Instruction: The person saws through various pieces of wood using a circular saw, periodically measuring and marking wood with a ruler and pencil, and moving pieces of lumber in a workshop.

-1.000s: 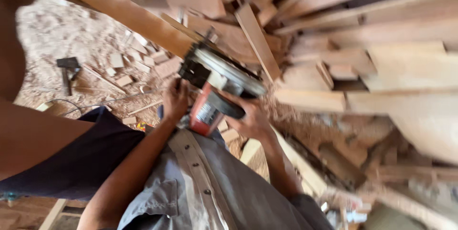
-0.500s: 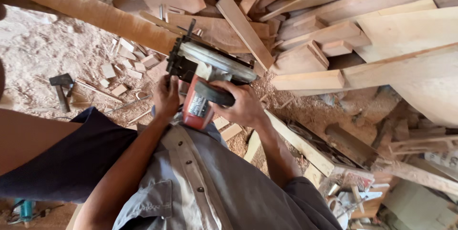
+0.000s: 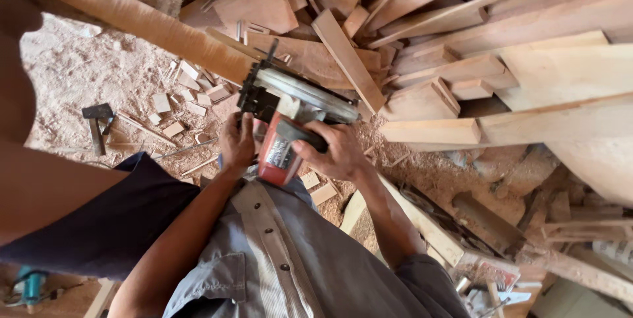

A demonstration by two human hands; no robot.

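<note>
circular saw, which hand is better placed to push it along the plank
Right. The right hand wraps the circular saw's black handle behind the blade; the left hand only steadies its side near the plank.

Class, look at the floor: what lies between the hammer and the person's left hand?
In the head view, small wood offcuts and thin sticks on sawdust lie between the hammer and the left hand.

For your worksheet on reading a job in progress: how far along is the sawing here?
Done: small offcut blocks lie on the sawdust floor. In hand: the left hand and right hand grip a red circular saw, set on a long plank. Left: the plank looks unsevered; a pile of boards lies beyond.
</note>
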